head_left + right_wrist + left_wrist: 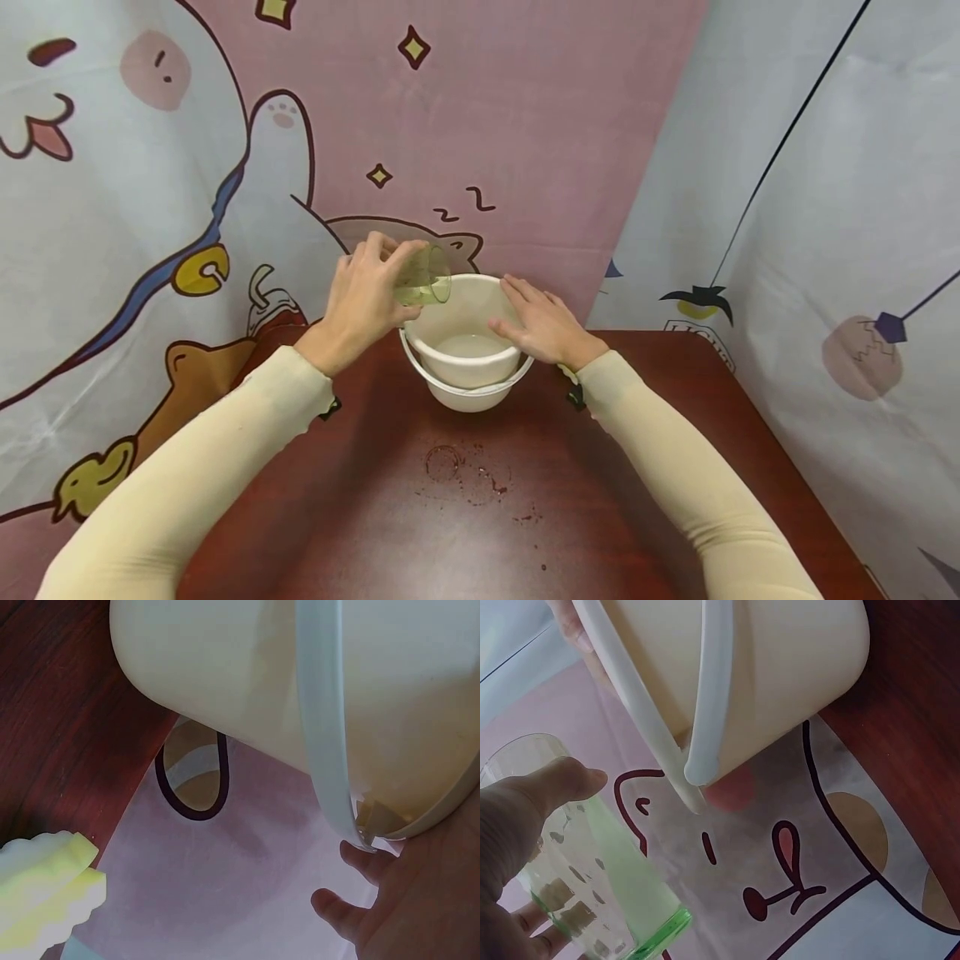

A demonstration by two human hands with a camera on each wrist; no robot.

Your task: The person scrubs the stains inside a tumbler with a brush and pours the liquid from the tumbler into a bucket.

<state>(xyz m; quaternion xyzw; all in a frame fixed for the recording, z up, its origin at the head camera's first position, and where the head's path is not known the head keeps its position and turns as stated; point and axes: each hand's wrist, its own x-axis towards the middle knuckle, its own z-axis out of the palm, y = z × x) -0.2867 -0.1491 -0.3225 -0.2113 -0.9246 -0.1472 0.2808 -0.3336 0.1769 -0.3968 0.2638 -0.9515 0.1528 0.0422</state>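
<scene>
My left hand [366, 287] grips a green-tinted drinking glass [422, 275] between thumb and fingers. It is tilted nearly on its side, its mouth turned toward a cream plastic bucket [467, 371] and just over the left of the opening. In the left wrist view the glass [592, 862] shows oval marks and a thick green base. A pale pool [472, 345] lies at the bucket's bottom. Against the bucket's right rim rests my right hand [546, 323], fingers extended. The white handle [322, 712] hangs down across the bucket's front.
The bucket stands on a dark red wooden table [352, 500] near its back edge. A wet ring [442, 462] and scattered drops mark the tabletop before it. A printed cartoon cloth [525, 125] hangs behind. In the right wrist view a yellow-and-white scalloped thing [49, 892] shows at lower left.
</scene>
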